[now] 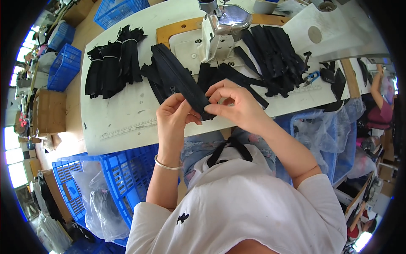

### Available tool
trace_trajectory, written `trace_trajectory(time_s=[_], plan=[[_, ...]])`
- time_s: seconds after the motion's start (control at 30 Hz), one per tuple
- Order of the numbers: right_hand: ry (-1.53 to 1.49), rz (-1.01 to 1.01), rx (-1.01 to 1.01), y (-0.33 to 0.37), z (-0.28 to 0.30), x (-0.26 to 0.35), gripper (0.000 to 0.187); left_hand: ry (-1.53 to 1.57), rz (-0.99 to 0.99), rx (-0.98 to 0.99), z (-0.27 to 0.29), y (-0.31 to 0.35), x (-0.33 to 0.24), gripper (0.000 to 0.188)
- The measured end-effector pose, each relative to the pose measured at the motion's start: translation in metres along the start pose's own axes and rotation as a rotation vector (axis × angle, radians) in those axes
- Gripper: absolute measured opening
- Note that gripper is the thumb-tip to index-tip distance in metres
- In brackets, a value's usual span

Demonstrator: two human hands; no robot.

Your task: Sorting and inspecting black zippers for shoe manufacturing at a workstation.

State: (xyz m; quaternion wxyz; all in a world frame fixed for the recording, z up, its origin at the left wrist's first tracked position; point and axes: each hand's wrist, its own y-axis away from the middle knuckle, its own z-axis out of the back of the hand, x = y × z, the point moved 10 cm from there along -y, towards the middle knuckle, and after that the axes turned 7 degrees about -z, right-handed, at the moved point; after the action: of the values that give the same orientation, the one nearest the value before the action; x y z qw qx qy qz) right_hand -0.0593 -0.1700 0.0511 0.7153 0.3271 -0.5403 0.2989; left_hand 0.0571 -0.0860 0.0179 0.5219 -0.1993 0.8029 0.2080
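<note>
Between my two hands is a black zipper [179, 76], its near end pinched and its long part reaching away over the table toward the sewing machine [218, 42]. My left hand [175, 112] grips its left edge, thumb and fingers closed. On the other side, my right hand [237, 103] pinches the near end between thumb and fingers. More loose black zippers [243, 80] lie just beyond my hands, in front of the machine. A thick pile of black zippers [275, 55] spreads to the right of the machine.
Tied bundles of black zippers [112, 63] lie at the table's left. A ruler marking [127, 129] runs along the white table [105, 118]. Small blue-handled snips [312, 78] lie right. Blue crates with clear plastic, one left [108, 178] and one right [342, 156], flank my lap.
</note>
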Motion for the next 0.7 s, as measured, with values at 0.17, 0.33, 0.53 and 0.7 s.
trace_trajectory(time_s=[0.17,0.33,0.53,0.7], plan=[[-0.181,-0.288,0.068,0.000,-0.005,-0.021,0.012,0.006,0.009,0.011,-0.005,0.000,0.001,0.016],[-0.243,-0.232,0.025,-0.001,0.001,-0.021,0.014,0.027,-0.005,0.015,-0.012,0.000,-0.001,0.019],[-0.280,-0.268,0.051,0.003,0.004,-0.019,0.017,-0.305,-0.097,0.093,-0.023,-0.003,-0.016,0.022],[-0.313,-0.256,0.038,0.002,0.004,-0.020,0.018,-0.664,-0.347,0.055,-0.024,-0.001,-0.034,0.029]])
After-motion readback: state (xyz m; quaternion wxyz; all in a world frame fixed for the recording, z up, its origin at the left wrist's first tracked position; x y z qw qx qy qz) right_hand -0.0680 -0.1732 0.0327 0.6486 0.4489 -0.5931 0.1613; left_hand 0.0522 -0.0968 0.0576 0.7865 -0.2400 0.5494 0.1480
